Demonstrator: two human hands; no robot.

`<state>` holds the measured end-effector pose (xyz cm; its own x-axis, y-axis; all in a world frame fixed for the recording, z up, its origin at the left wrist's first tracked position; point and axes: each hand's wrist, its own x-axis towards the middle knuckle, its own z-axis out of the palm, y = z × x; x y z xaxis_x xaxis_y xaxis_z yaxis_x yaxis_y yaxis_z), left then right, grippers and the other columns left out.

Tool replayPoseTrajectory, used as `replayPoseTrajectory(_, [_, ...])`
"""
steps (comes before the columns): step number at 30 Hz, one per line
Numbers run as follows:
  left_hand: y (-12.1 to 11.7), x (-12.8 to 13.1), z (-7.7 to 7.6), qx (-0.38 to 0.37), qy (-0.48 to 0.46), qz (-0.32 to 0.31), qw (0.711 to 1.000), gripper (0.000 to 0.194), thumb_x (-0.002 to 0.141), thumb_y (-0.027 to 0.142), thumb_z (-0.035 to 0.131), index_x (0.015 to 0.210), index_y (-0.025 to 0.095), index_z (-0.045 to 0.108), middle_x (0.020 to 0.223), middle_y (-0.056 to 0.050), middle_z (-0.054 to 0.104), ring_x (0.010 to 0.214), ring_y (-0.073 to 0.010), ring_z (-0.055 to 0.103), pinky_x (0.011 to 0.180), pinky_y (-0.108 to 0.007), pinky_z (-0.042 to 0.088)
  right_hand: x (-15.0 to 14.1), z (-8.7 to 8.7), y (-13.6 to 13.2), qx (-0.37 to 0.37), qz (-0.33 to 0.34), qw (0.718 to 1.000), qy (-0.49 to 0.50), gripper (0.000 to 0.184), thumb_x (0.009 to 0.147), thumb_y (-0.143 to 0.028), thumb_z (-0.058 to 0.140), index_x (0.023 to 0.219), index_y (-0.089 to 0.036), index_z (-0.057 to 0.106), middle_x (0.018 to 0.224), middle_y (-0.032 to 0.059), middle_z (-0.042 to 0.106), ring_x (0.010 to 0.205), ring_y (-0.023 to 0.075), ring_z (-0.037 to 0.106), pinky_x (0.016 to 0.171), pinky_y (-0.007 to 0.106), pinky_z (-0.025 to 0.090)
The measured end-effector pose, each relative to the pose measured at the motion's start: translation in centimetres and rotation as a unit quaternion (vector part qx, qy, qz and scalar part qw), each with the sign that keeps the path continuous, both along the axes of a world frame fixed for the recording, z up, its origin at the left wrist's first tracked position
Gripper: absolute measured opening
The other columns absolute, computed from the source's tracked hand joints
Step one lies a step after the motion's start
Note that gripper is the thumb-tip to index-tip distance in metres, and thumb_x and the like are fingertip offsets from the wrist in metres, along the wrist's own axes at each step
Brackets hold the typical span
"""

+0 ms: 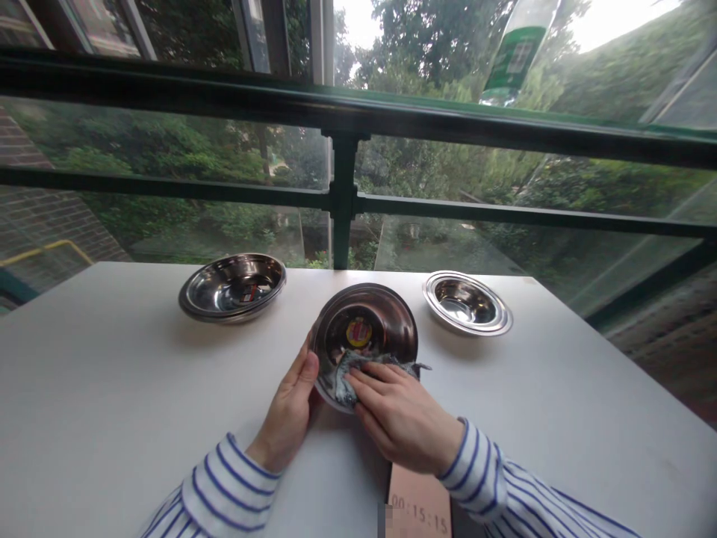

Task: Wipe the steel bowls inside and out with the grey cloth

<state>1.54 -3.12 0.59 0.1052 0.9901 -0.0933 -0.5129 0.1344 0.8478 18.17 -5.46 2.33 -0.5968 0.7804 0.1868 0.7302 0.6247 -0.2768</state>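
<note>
Tilted up off the white table, a shiny metal bowl (392,321) with a round yellow-and-red sticker inside faces me. My left hand (293,403) grips its left rim, thumb over the edge and fingers hidden behind. Pressed against the lower inside of the bowl is a grey patterned cloth (348,377). My right hand (400,407) holds that cloth down with its fingers, which lie close together over it.
Metal bowls (232,288), seemingly stacked, sit at the back left of the table (140,403). Another metal bowl (467,302) is at the back right. A phone-like timer (420,501) lies near my right wrist. Beyond runs a green railing (224,97) with a plastic bottle (515,60) on it.
</note>
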Motion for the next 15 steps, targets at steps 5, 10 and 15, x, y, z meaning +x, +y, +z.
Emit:
replayPoseTrajectory(5, [0.0,0.1,0.1,-0.037,-0.061,-0.018,0.997,0.051,0.083,0.035,0.055,0.133,0.031,0.044,0.137,-0.001,0.050,0.127,-0.0224,0.042,0.106,-0.036,0.033,-2.9,-0.5,1.4,0.005,0.007,0.996,0.087,0.044,0.093,-0.025,0.033,0.135,-0.010,0.035,0.132,0.0105,0.051,0.119,0.0213,0.043,0.103,0.036,0.036])
replayPoseTrajectory(10, [0.3,-0.3,0.4,-0.054,-0.080,-0.015,0.995,0.051,0.084,0.034,0.055,0.134,0.031,0.043,0.132,-0.001,0.055,0.124,-0.0214,0.045,0.103,-0.036,0.037,-3.2,0.2,2.4,-0.006,0.013,0.998,0.068,0.035,0.094,-0.025,0.033,0.124,-0.013,0.045,0.118,0.0084,0.061,0.110,0.0191,0.049,0.097,0.032,0.041])
replayPoseTrajectory(15, [0.3,-0.2,1.1,-0.048,-0.070,-0.013,0.996,0.053,0.084,0.031,0.056,0.135,0.033,0.041,0.136,0.001,0.051,0.123,-0.0230,0.045,0.100,-0.036,0.040,-1.0,1.3,1.5,-0.006,0.005,0.999,-0.045,0.020,0.090,-0.025,0.039,0.094,-0.017,0.056,0.090,0.0054,0.067,0.089,0.0200,0.057,0.080,0.033,0.045])
